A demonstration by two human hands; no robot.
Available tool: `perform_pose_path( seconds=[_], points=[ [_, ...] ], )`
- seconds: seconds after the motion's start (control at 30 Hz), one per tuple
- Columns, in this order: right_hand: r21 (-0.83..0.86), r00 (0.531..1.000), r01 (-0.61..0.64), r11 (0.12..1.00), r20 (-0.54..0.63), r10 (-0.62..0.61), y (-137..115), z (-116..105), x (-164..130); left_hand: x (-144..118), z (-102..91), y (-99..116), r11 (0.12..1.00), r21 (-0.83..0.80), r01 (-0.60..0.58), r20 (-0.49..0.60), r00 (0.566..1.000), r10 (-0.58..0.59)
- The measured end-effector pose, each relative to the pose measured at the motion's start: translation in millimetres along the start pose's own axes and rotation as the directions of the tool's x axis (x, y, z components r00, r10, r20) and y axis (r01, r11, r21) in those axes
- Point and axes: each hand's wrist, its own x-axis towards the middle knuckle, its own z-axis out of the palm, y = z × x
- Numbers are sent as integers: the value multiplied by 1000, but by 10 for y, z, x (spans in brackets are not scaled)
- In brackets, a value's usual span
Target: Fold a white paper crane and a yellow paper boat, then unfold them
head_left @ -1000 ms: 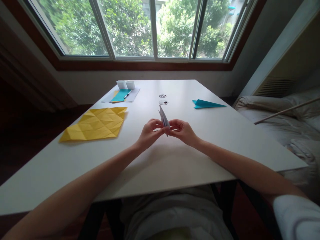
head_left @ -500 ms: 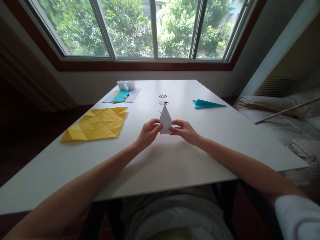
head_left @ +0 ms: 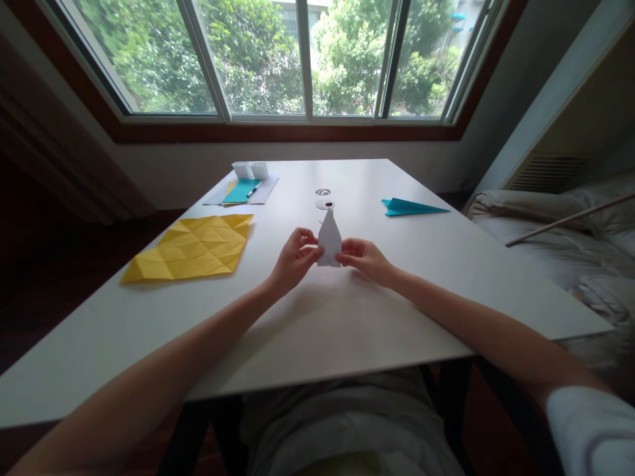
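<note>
1. Both hands met over the middle of the white worktop point(head_left: 347, 330), forearms reaching in from the near edge.
2. Left hand point(head_left: 292, 258) pinched the left edge of a white folded paper point(head_left: 329, 241); grip closed on it with thumb and fingertips.
3. Right hand point(head_left: 364, 258) pinched the paper's right lower edge; grip likewise closed on it.
4. The paper stood upright between the two hands, pointed tip up, flat face toward the camera, held just above the worktop. Whether its bottom edge touched the surface could not be told.
5. Yellow creased sheet point(head_left: 191, 248) lay flat to the left, well apart from the hands.
6. Teal paper plane point(head_left: 411, 207) lay on the right far side, nose pointing right.
7. At the far left: a grey sheet point(head_left: 262, 192) carrying a teal sheet point(head_left: 239, 191), a pen point(head_left: 252, 190), and two small white boxes point(head_left: 251, 170) side by side.
8. Two small round fittings point(head_left: 323, 198) sat in the worktop just beyond the paper's tip.
9. Window point(head_left: 297, 59) behind showed green trees.
</note>
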Motion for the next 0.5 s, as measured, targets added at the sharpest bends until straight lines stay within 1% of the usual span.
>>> perform_pose_path(
  seconds=[0.13, 0.2, 0.27, 0.37, 0.43, 0.5],
  points=[
    [28, 1000, -4, 1000, -8, 4, -16, 25, -4, -3, -5, -18, 982, 137, -131, 9, 991, 131],
    [30, 1000, -2, 1000, -8, 3, -16, 32, -7, 2, -11, -29, 964, 202, -171, 3, 985, 174],
    [28, 1000, -11, 1000, -13, 11, -19, 35, -12, 10, -16, -40, 966, 210, -151, -17, 987, 157],
    [21, 999, -3, 1000, -40, 4, -28, 40, -18, 21, -19, -56, 987, 151, -59, -49, 997, 67],
    [6, 998, 12, 1000, -65, -12, -28, 42, -17, 23, -24, -67, 992, 129, -13, -43, 999, 18],
    [-16, 996, 21, 1000, -81, -22, -16, 36, -9, 23, -33, -75, 984, 178, -14, -46, 999, 23]
  ],
)
